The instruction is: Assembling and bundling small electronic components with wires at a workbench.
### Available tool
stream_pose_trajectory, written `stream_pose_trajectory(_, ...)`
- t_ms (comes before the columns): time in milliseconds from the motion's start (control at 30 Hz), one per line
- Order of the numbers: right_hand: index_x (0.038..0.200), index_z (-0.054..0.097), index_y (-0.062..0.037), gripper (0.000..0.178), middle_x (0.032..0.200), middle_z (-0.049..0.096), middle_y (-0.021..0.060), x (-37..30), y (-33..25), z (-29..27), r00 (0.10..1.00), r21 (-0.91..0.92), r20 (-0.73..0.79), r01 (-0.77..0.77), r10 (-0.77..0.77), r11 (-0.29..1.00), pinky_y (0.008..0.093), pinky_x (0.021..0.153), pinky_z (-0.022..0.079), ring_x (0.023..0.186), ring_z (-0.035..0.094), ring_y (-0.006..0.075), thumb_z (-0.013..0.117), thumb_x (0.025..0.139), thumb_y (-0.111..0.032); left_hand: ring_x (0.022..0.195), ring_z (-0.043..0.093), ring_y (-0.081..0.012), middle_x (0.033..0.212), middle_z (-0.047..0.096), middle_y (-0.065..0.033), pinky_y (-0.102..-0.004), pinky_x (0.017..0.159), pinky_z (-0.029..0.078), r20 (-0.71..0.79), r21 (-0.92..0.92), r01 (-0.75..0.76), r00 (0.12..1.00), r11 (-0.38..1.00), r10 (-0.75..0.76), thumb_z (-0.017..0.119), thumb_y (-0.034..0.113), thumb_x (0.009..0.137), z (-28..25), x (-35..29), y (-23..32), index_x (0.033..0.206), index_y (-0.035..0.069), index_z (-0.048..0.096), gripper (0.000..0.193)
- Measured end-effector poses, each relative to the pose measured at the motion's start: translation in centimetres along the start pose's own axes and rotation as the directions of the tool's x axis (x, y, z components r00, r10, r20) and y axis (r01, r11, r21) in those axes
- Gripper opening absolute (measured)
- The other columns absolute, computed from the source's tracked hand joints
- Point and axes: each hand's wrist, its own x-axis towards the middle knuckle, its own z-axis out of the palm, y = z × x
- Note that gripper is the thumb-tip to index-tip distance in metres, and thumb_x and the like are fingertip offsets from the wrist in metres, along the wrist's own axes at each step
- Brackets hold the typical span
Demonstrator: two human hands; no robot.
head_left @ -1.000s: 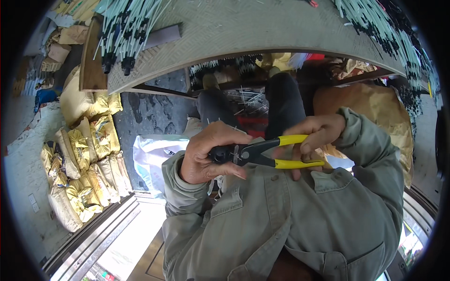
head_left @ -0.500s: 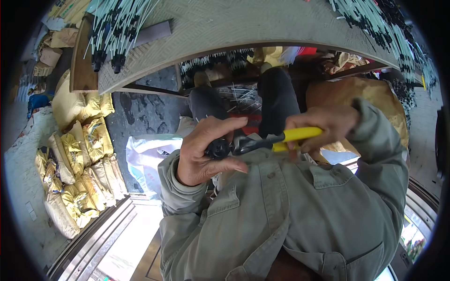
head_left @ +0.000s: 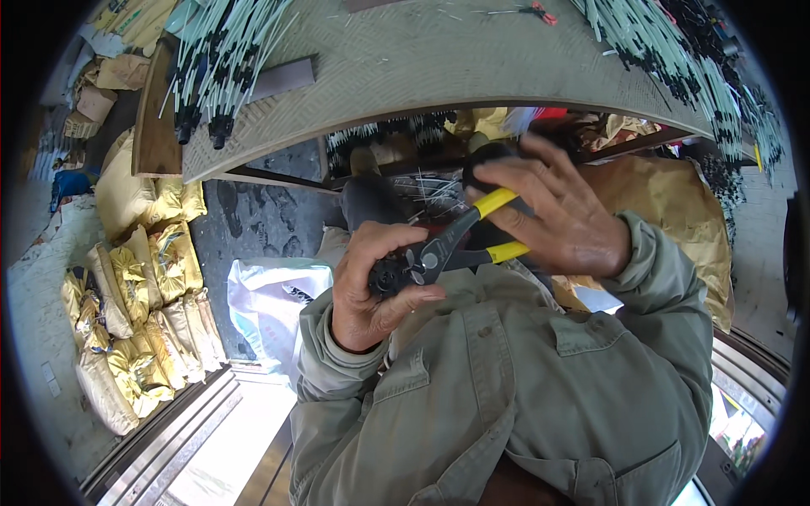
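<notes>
My left hand (head_left: 364, 287) is curled around a round black part (head_left: 387, 277), with finger and thumb reaching past it on either side. Against that part sit the jaws of pliers (head_left: 442, 250) with dark metal arms and yellow grips. Their two handles are spread apart. My right hand (head_left: 561, 211) is at the handle ends, its fingers loosely bent around the upper yellow grip (head_left: 496, 202) and its palm near the lower yellow grip (head_left: 508, 251). Motion smears these fingers somewhat. What the jaws bite on is hard to make out.
A patterned worktable (head_left: 439, 63) curves across the far side, bearing bundles of pale rods with black ends (head_left: 221, 67), a dark strip (head_left: 283, 78) and a red-handled tool (head_left: 540, 12). Yellowish sacks (head_left: 152, 329) lie left, beside a white plastic bag (head_left: 278, 295). Brown paper (head_left: 666, 202) lies right.
The pliers' handles have opened apart, and my right hand has shifted up and loosened its fingers. The left hand has stayed nearly in place with the black part.
</notes>
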Motion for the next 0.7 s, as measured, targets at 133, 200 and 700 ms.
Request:
stream_pose_trajectory(133, 0.098, 0.061, -0.0014, 0.037, 0.109, 0.049, 0.013, 1.0, 0.6, -1.1, 0.995, -0.112, 0.064, 0.089, -0.082, 0.99, 0.0493, 0.096, 0.034, 0.092, 0.054, 0.0264, 0.059, 0.062, -0.011, 0.077, 0.052, -0.0195, 0.092, 0.059, -0.0105, -0.0283, 0.07, 0.04, -0.066, 0.049, 0.01, 0.998, 0.999, -0.007, 0.08, 0.018, 0.061, 0.2, -0.1, 0.3, 0.104, 0.001, 0.055, 0.052)
stream_pose_trajectory(200, 0.096, 0.061, -0.0013, 0.034, 0.107, 0.051, 0.0138, 1.2, 0.6, -1.1, 0.995, -0.083, 0.064, 0.079, -0.074, 0.993, 0.0454, 0.088, 0.041, 0.09, 0.055, 0.0261, 0.06, 0.063, -0.01, 0.077, 0.053, -0.0195, 0.092, 0.059, -0.0106, -0.028, 0.07, 0.041, -0.092, 0.043, 0.021, 0.996, 0.999, -0.016, 0.08, 0.019, 0.062, 0.2, -0.2, 0.4, 0.103, 0.001, 0.055, 0.052)
stream_pose_trajectory(700, 0.078, 0.052, -0.0003, 0.025, 0.085, 0.05, 0.0144, 1.9, 0.8, 6.6, 0.986, 0.3, -0.126, 0.147, -0.113, 0.943, 0.0336, 0.056, 0.046, 0.069, 0.056, 0.0275, 0.069, 0.061, -0.008, 0.077, 0.05, -0.0153, 0.09, 0.058, -0.0103, -0.0256, 0.07, 0.038, -0.32, 0.055, 0.015, 0.947, 0.998, 0.004, 0.079, 0.017, 0.065, 0.5, -0.6, -0.2, 0.101, -0.004, 0.057, 0.047)
